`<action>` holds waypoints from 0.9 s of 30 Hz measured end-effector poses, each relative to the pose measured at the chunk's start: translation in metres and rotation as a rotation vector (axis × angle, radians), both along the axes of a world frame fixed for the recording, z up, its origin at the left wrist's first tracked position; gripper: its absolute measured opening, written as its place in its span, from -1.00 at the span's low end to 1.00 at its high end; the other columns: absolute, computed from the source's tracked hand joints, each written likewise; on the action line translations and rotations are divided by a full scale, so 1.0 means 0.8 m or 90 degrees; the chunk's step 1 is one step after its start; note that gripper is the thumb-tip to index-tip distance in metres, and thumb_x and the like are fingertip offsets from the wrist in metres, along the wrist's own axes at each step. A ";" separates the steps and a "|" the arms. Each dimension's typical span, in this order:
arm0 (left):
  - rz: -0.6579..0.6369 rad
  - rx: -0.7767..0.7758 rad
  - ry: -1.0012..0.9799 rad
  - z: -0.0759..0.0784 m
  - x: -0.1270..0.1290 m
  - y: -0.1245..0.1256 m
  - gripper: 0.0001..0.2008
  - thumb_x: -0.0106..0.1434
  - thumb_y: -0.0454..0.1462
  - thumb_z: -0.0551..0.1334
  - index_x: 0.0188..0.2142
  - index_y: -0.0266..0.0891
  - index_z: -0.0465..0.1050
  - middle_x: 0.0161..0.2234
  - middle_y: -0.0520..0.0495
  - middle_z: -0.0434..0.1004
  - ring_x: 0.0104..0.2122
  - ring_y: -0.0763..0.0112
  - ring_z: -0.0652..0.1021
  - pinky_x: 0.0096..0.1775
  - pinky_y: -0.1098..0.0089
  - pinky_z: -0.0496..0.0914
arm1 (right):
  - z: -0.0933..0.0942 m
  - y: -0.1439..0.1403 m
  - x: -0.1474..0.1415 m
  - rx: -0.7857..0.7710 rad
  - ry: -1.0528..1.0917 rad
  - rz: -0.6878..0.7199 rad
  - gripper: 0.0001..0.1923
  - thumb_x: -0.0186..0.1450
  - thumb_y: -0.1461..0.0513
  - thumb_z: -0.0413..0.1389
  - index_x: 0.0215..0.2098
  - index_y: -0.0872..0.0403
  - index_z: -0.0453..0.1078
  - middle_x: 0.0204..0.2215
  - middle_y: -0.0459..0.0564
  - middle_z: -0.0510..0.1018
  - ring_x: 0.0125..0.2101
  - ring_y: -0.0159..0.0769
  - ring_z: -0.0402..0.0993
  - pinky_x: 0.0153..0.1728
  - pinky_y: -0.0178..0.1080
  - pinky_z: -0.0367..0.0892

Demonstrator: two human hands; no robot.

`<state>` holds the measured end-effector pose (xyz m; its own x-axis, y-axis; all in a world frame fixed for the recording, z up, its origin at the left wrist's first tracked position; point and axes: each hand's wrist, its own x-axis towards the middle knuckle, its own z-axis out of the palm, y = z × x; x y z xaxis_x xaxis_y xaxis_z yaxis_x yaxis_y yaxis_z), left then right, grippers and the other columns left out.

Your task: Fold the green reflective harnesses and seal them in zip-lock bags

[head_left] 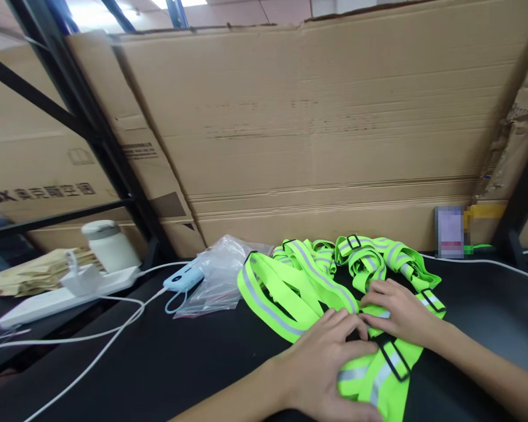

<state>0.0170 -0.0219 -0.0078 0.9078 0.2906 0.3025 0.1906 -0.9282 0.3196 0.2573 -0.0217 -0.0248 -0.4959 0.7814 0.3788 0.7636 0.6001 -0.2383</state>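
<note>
A neon yellow-green strap vest (299,281) with grey reflective stripes and black buckles lies tangled on the black table (158,363). My left hand (325,363) lies on its near straps, fingers bent and pressing down on the fabric. Just right of it, my right hand (400,313) rests flat on a strap, fingertips pointing left and nearly meeting the left hand's fingers. I cannot tell whether either hand pinches a strap or only presses on it.
A clear plastic bag (220,272) and a light blue power bank (183,278) lie left of the vest. A white power strip (61,293) with cables and a white jar (110,243) sit far left. Large cardboard boxes (317,129) wall the back.
</note>
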 end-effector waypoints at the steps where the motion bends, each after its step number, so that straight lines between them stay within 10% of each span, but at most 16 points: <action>1: -0.026 -0.012 0.013 0.000 -0.002 0.001 -0.36 0.06 0.12 0.39 0.03 -0.16 0.46 -0.04 -0.16 0.45 -0.14 0.16 0.45 -0.03 0.17 0.30 | 0.001 0.000 0.002 -0.024 0.000 -0.001 -0.73 0.44 0.04 0.09 -0.17 0.04 0.50 -0.30 0.00 0.50 -0.28 -0.19 0.49 -0.25 -0.18 0.34; 7: 0.004 -0.245 -0.007 0.010 -0.016 -0.008 -0.48 -0.10 -0.27 0.43 -0.12 -0.11 0.35 -0.22 0.02 0.41 -0.22 0.29 0.42 -0.09 0.30 0.34 | 0.004 -0.002 0.000 -0.085 -0.004 -0.021 -0.71 0.46 0.02 0.05 -0.12 0.05 0.45 -0.24 0.01 0.62 -0.22 -0.13 0.60 -0.23 -0.22 0.38; 13: 0.087 -0.673 -0.296 0.031 -0.026 0.018 -0.17 0.05 -0.33 0.43 0.28 -0.10 0.14 -0.39 0.06 0.47 -0.40 0.39 0.52 -0.30 0.38 0.41 | 0.017 -0.009 0.000 -0.116 0.005 -0.042 -0.62 0.47 -0.04 -0.01 0.00 0.01 0.45 -0.15 0.05 0.65 -0.18 -0.07 0.61 -0.20 -0.17 0.38; 20: 0.278 -0.667 -0.665 0.068 -0.061 0.085 -0.30 -0.03 -0.35 0.54 0.11 -0.12 0.40 -0.54 0.18 0.47 -0.45 0.48 0.59 -0.33 0.53 0.49 | 0.029 -0.015 0.013 -0.123 0.070 -0.027 -0.30 0.25 0.04 0.21 0.31 -0.03 0.20 0.02 0.09 0.57 -0.14 -0.05 0.56 -0.11 -0.09 0.41; 27: 0.278 -0.575 -0.738 0.109 -0.090 0.112 -0.64 0.02 -0.33 0.53 -0.18 -0.31 0.54 -0.22 -0.18 0.69 -0.16 0.22 0.67 -0.16 0.38 0.57 | 0.070 0.008 0.038 -0.361 0.182 0.031 -0.68 0.42 0.05 0.02 -0.06 0.06 0.47 -0.36 -0.01 0.61 -0.43 -0.26 0.53 -0.39 -0.24 0.46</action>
<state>-0.0553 0.0678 0.0793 0.1018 0.9340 0.3425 -0.3562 -0.2872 0.8892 0.2875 -0.0151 0.0312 -0.4762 0.8786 0.0352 0.5979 0.3529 -0.7197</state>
